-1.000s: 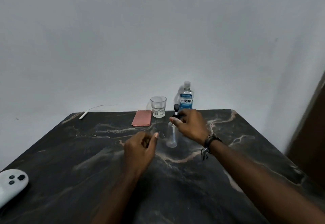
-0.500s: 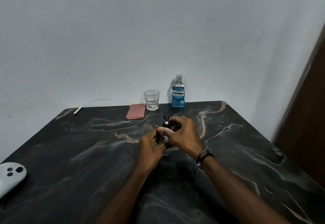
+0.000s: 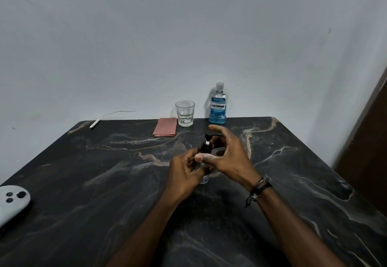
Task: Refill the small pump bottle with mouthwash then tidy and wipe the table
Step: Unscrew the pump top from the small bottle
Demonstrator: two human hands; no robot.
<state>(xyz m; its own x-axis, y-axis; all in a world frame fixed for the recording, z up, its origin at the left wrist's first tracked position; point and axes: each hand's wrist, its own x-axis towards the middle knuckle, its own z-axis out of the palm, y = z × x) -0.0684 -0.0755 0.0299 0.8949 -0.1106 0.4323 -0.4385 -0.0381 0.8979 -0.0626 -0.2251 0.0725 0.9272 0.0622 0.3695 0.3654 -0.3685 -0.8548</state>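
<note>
Your left hand (image 3: 184,171) gripped the small clear pump bottle (image 3: 206,151) mid-desk; your right hand (image 3: 227,155) curled around its black pump top. The capped blue mouthwash bottle (image 3: 217,105) stood untouched at the dark marbled desk (image 3: 104,183) back edge, so refilling, tidying and wiping all remained.

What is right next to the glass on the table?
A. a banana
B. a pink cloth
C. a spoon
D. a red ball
B: a folded pink cloth lies flat on the table just left of the glass, with the blue mouthwash bottle on the glass's other side.
</note>
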